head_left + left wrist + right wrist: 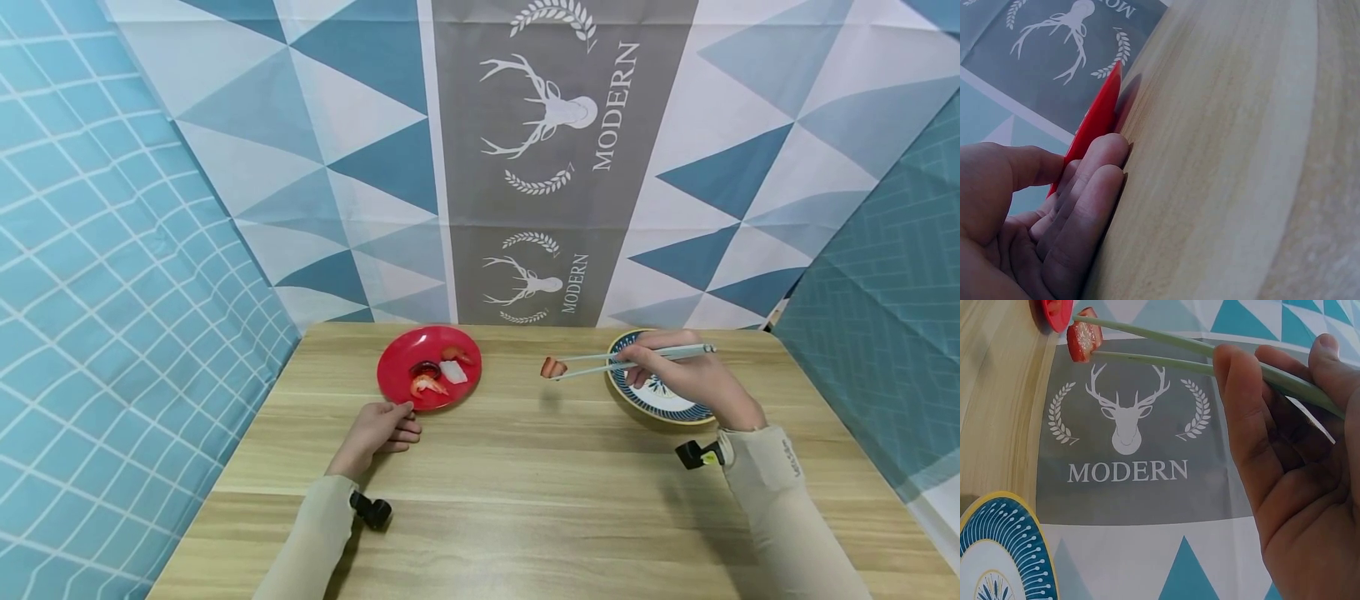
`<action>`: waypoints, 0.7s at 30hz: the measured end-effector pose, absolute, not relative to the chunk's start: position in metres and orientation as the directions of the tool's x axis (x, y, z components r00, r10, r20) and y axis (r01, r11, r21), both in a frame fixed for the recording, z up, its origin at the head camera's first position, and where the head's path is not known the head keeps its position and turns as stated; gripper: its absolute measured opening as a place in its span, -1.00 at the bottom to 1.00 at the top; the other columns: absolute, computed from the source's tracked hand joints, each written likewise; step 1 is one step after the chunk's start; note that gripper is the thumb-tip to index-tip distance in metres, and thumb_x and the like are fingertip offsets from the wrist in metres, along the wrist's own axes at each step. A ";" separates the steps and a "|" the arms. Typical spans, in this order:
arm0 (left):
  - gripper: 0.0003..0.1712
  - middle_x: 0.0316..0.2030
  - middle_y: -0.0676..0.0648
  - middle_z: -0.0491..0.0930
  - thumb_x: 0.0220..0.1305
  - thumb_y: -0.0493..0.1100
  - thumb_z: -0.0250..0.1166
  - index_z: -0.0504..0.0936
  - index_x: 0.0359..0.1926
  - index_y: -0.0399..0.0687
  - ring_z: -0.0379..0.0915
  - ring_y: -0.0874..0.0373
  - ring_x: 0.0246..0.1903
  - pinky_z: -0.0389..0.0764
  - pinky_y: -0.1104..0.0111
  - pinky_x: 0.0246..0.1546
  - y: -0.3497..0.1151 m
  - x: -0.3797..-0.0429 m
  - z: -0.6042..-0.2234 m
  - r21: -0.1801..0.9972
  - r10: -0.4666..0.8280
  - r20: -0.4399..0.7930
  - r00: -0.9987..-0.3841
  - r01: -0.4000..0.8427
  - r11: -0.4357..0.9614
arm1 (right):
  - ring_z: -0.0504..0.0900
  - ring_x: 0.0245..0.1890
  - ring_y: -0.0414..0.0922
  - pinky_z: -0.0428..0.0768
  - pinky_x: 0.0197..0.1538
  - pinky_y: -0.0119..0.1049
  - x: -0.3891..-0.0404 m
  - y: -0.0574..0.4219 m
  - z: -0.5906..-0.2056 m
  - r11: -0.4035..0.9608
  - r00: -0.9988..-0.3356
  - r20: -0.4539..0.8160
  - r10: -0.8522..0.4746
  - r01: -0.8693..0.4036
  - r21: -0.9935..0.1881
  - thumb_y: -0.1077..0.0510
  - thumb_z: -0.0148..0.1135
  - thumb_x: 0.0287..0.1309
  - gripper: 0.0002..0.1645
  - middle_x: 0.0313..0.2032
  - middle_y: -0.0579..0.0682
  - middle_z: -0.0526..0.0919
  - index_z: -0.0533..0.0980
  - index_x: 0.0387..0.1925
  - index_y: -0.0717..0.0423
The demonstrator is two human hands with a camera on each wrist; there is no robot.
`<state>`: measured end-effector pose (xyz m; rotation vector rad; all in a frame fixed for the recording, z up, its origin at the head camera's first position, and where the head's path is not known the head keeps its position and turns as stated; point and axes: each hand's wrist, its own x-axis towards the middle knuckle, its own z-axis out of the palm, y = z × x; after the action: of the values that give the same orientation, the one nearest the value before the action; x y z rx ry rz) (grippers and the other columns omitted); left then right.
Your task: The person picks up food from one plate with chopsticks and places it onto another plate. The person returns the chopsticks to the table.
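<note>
My right hand grips a pair of pale green chopsticks. Pinched between their tips is a small red-edged piece of food with a paler middle, held in the air above the table; its exact kind is unclear. Below that hand, partly covered by it, sits a white plate with a blue patterned rim. To the left, my left hand pinches the near edge of a red plate, thumb at the rim and fingers under it. A shrimp, a white chunk and other food pieces lie on the red plate.
Both plates are toward the back of the wooden table. Behind the table hangs a patterned cloth with deer heads and lettering. A blue checked sheet lines the left side, a teal one the right.
</note>
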<state>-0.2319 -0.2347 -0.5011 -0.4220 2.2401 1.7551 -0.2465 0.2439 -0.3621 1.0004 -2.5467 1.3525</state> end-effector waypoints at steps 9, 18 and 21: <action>-0.57 -0.36 -0.10 0.77 0.55 0.03 0.15 0.61 -0.05 -0.32 0.75 0.16 -0.40 0.80 0.33 -0.32 -0.234 -0.231 -0.500 0.895 -0.066 -0.378 -0.924 -0.382 0.230 | 0.75 -0.44 -0.12 0.78 -0.31 -0.21 -0.246 0.240 -0.360 0.368 -0.778 0.355 -0.519 -0.578 -0.728 0.26 0.11 0.51 -0.74 -0.39 0.09 0.76 0.72 -0.15 0.23; -0.58 -0.35 -0.11 0.76 0.55 0.02 0.15 0.61 -0.05 -0.32 0.75 0.16 -0.40 0.80 0.33 -0.32 -0.233 -0.230 -0.500 0.895 -0.069 -0.375 -0.925 -0.380 0.232 | 0.76 -0.43 -0.08 0.78 -0.28 -0.20 -0.249 0.236 -0.360 0.370 -0.775 0.341 -0.532 -0.575 -0.730 0.25 0.10 0.51 -0.75 -0.38 0.08 0.76 0.71 -0.16 0.14; -0.58 -0.35 -0.11 0.76 0.55 0.02 0.15 0.61 -0.05 -0.32 0.75 0.16 -0.40 0.80 0.33 -0.32 -0.233 -0.230 -0.499 0.896 -0.070 -0.372 -0.926 -0.378 0.232 | 0.76 -0.43 -0.12 0.78 -0.29 -0.22 -0.251 0.236 -0.361 0.364 -0.770 0.347 -0.535 -0.581 -0.728 0.27 0.10 0.51 -0.75 -0.39 0.05 0.77 0.71 -0.16 0.16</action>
<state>-0.2297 -0.2332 -0.4993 -0.4203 2.2526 1.7531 -0.2506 0.2356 -0.3607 1.0451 -2.5518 1.3965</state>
